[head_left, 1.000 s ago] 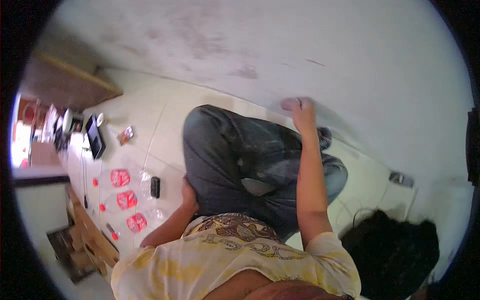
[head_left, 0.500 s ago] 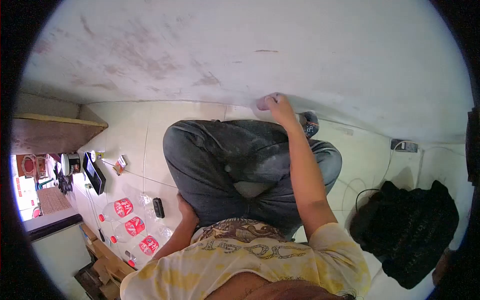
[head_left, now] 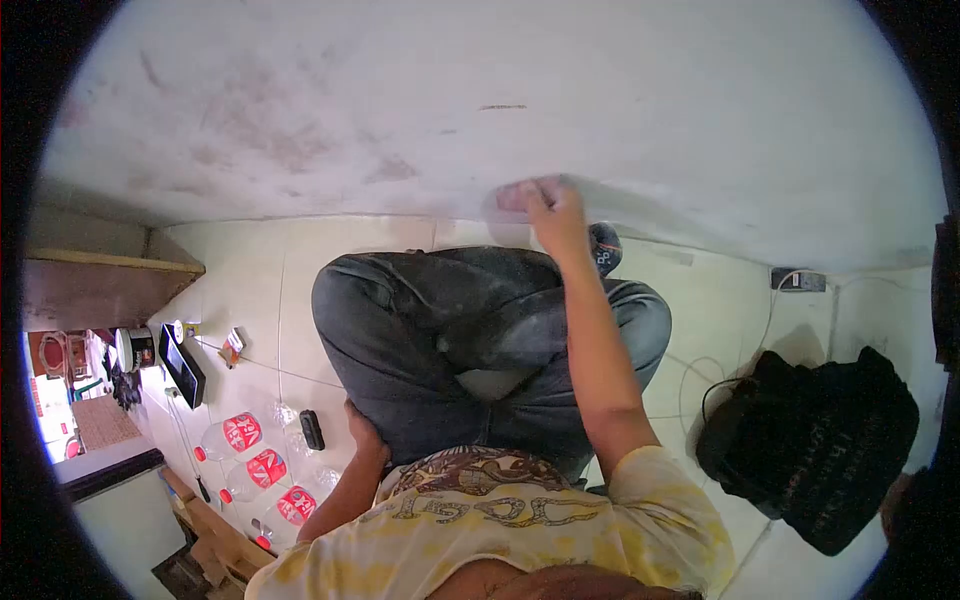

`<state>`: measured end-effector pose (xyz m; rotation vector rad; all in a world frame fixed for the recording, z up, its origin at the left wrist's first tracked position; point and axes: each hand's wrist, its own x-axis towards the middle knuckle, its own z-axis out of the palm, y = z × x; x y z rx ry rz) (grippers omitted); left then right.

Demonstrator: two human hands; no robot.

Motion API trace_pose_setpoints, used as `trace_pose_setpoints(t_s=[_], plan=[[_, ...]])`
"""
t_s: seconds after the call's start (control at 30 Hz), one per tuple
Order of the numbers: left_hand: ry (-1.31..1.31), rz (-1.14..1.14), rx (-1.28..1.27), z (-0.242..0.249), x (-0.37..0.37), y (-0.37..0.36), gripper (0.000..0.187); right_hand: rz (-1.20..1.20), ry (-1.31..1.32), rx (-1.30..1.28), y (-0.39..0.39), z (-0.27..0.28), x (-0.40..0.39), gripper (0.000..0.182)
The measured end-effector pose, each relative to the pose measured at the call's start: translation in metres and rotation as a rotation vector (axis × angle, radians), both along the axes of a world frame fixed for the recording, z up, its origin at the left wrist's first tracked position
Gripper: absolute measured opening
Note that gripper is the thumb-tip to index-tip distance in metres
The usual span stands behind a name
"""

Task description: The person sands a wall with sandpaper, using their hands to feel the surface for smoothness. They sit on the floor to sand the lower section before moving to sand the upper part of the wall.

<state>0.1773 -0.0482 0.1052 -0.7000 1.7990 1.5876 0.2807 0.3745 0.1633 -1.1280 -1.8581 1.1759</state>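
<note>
Floor: 3 bottles, 1 phone

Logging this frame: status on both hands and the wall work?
Right hand pressed to wall, grip shut on pinkish pad. Left hand resting by thigh, grip unclear. Nothing between pad and wall; bottles lie off to the left.

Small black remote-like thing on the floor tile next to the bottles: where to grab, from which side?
Judging by shape: pinch the black device across its two long edges, coming from above. It lies flat on the floor tile, slim, with bottles close on one side, so a side approach looks cramped.
</note>
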Motion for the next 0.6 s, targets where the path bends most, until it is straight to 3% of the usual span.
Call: trace_pose_setpoints(t_s=[0.07, 0.1, 0.17, 0.27, 0.37, 0.47, 0.57, 0.6], plan=[[-0.013, 0.0, -0.002, 0.006, 0.001, 0.004, 0.066, -0.042, 0.191, -0.06, 0.003, 0.04, 0.016, 0.033], [-0.011, -0.001, 0.009, -0.001, -0.001, -0.001, 0.067, 0.002, 0.144, -0.083, 0.011, 0.028, 0.02, 0.029], [-0.02, 0.016, 0.015, -0.011, -0.001, -0.009, 0.067, 0.084, 0.048, -0.13, 0.031, -0.025, 0.026, 0.024], [-0.03, 0.031, 0.047, -0.023, -0.005, -0.015, 0.068, 0.061, -0.238, 0.05, 0.042, -0.104, 0.033, 0.021], [-0.029, -0.013, 0.1, -0.029, -0.007, -0.022, 0.069, -0.144, 0.264, -0.154, 0.009, 0.038, 0.048, 0.031], [-0.031, -0.013, 0.088, -0.031, -0.007, -0.029, 0.069, -0.226, 0.147, -0.026, 0.024, 0.023, 0.058, 0.032], [-0.011, -0.009, 0.051, -0.035, -0.005, -0.022, 0.069, -0.074, -0.115, 0.004, 0.033, -0.031, 0.061, 0.031], [0.0, -0.012, 0.005, -0.029, -0.004, -0.022, 0.069, -0.131, -0.072, 0.028, 0.029, -0.026, 0.064, 0.031]])
